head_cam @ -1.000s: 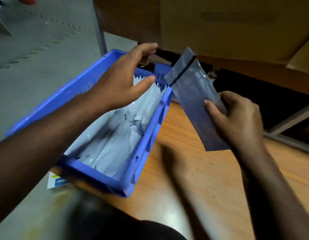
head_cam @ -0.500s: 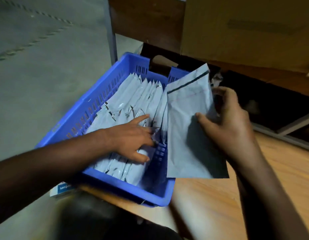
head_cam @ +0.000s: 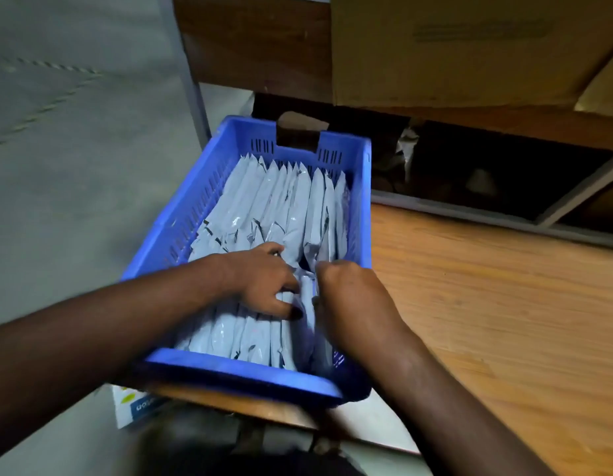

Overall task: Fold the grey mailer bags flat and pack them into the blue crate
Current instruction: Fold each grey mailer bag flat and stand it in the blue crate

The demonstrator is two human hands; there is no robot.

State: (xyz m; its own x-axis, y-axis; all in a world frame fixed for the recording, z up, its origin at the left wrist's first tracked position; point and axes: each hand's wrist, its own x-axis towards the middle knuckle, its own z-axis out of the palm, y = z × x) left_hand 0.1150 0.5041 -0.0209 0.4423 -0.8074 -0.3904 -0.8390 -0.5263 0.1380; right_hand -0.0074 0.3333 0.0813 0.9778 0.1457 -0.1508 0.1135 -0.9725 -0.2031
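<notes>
The blue crate (head_cam: 244,370) stands at the left end of the wooden table, filled with several grey mailer bags (head_cam: 263,207) standing on edge in two rows. My left hand (head_cam: 263,280) lies with spread fingers on the bags in the middle of the crate and presses them to the left. My right hand (head_cam: 353,297) is curled, knuckles up, at the crate's right side, and holds a grey mailer bag (head_cam: 306,298) down in the gap beside my left hand. Its fingertips are hidden behind the back of the hand.
The wooden table (head_cam: 487,321) stretches to the right of the crate. A large cardboard box (head_cam: 452,46) stands on a shelf behind it, above a dark gap (head_cam: 469,173). A small white box (head_cam: 133,403) pokes out under the crate's near left corner. Grey floor (head_cam: 75,166) lies left.
My right hand has brought the bag from beside the crate down into its right side. My left hand has stayed on the packed bags, pushing them left.
</notes>
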